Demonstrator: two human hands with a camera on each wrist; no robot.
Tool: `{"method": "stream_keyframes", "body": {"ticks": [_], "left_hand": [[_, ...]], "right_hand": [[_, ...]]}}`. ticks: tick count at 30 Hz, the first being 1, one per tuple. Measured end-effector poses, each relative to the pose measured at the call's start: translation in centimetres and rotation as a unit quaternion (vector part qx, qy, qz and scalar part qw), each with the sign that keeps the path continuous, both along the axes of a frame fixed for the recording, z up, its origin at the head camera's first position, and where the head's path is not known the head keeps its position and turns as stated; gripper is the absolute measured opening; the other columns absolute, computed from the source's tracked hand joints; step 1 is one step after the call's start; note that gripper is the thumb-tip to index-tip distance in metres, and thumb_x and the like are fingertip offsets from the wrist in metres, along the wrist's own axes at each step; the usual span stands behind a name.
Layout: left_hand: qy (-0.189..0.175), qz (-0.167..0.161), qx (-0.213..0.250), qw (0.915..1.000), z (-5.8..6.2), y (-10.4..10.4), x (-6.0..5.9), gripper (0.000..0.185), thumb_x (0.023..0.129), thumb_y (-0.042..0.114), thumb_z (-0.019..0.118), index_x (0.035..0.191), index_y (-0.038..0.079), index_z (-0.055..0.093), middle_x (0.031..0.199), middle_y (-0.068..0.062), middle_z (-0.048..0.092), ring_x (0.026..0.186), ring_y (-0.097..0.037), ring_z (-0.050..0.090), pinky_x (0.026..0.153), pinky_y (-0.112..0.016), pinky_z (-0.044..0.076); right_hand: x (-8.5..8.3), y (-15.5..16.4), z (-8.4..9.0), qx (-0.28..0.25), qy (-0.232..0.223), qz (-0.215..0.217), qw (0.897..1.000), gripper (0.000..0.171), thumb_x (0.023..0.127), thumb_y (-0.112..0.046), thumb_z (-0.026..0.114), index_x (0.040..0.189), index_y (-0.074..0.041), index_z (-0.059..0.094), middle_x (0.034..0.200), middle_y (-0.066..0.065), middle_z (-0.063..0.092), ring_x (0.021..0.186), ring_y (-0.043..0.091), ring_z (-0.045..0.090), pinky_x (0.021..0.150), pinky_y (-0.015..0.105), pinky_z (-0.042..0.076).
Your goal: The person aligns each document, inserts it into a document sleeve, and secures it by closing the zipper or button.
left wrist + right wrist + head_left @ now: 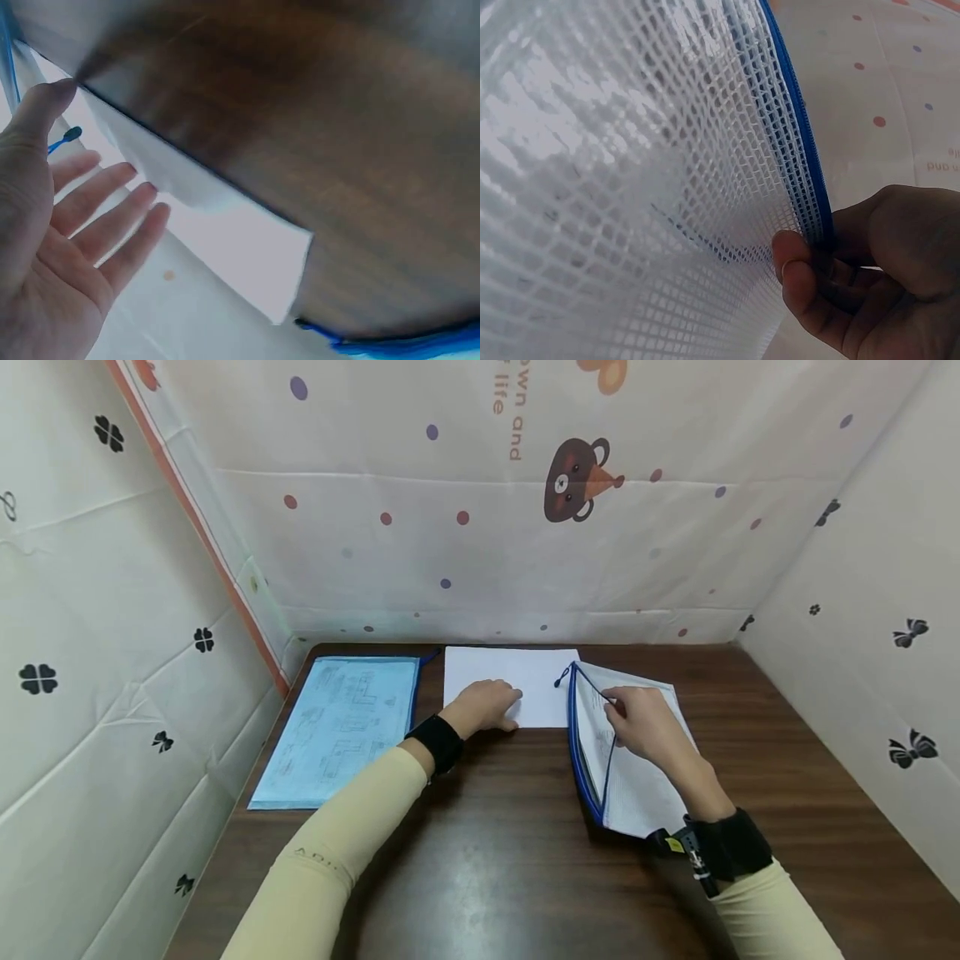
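On the dark wooden tabletop (487,827), a clear mesh zip pouch with blue edging (637,777) holds printed sheets, their text unreadable. The right hand (645,722) pinches its open zipper edge. The left hand (487,706), fingers relaxed, rests on a blank white paper sheet (517,677).

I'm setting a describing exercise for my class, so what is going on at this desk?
A person sits at a dark wooden desk. Their right hand pinches the blue zipper edge of a clear mesh zip pouch with papers inside, holding it open. Their left hand rests on a blank white paper sheet. A light blue document pouch lies to the left.
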State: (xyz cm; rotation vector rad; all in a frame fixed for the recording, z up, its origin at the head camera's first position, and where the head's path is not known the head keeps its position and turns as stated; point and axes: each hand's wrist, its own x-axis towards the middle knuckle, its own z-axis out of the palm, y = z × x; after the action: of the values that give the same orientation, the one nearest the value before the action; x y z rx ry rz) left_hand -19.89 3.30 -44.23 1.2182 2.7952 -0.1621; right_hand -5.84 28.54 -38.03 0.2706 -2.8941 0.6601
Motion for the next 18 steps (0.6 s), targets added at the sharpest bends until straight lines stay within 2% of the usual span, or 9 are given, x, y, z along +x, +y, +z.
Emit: {"method": "stream_keyframes", "body": {"ticks": [4,6,9,13,18], "left_hand": [[0.009,-0.014,-0.012,0.9998,0.4,0.5,0.3,0.046,0.1,0.043,0.075,0.128,0.008,0.07,0.115,-0.007,0.073,0.098,-0.016,0.069,0.089,-0.03,0.057],[0.013,-0.02,-0.02,0.9995,0.5,0.8,0.4,0.035,0.1,0.037,0.076,0.12,0.008,0.072,0.106,-0.006,0.074,0.086,-0.013,0.066,0.081,-0.027,0.057],[0.024,-0.022,-0.027,0.9991,0.6,1.3,0.5,0.021,0.099,0.024,0.077,0.113,0.008,0.074,0.099,-0.004,0.074,0.075,-0.011,0.06,0.074,-0.025,0.056],[0.057,-0.02,-0.023,0.9979,0.1,1.8,0.5,0.01,0.098,0.012,0.074,0.108,0.011,0.075,0.095,-0.001,0.075,0.072,-0.008,0.061,0.07,-0.023,0.056],[0.123,-0.007,0.009,0.9923,-1.3,1.4,1.1,0.01,0.102,0.012,0.07,0.112,0.012,0.07,0.099,-0.001,0.074,0.082,-0.011,0.069,0.071,-0.023,0.058]], "right_hand": [[0.2,0.4,0.1,0.006,0.002,0.0,1.0,0.033,0.106,-0.006,0.058,0.132,0.013,0.065,0.084,0.017,0.075,0.055,0.01,0.066,0.053,0.03,0.055],[0.3,0.5,0.1,0.006,0.002,0.002,1.0,0.033,0.106,-0.006,0.058,0.132,0.013,0.065,0.083,0.017,0.075,0.055,0.009,0.067,0.053,0.03,0.055],[0.5,0.7,0.3,0.009,0.007,0.004,1.0,0.032,0.106,-0.006,0.059,0.132,0.013,0.065,0.08,0.013,0.073,0.055,0.009,0.067,0.054,0.03,0.056],[0.6,0.9,0.4,0.008,0.013,-0.001,1.0,0.032,0.106,-0.005,0.06,0.131,0.013,0.065,0.074,0.008,0.07,0.055,0.009,0.066,0.054,0.029,0.056],[0.7,1.0,0.4,0.008,0.018,-0.003,1.0,0.032,0.106,-0.005,0.058,0.132,0.013,0.065,0.069,0.005,0.067,0.054,0.01,0.065,0.051,0.029,0.053]]}}
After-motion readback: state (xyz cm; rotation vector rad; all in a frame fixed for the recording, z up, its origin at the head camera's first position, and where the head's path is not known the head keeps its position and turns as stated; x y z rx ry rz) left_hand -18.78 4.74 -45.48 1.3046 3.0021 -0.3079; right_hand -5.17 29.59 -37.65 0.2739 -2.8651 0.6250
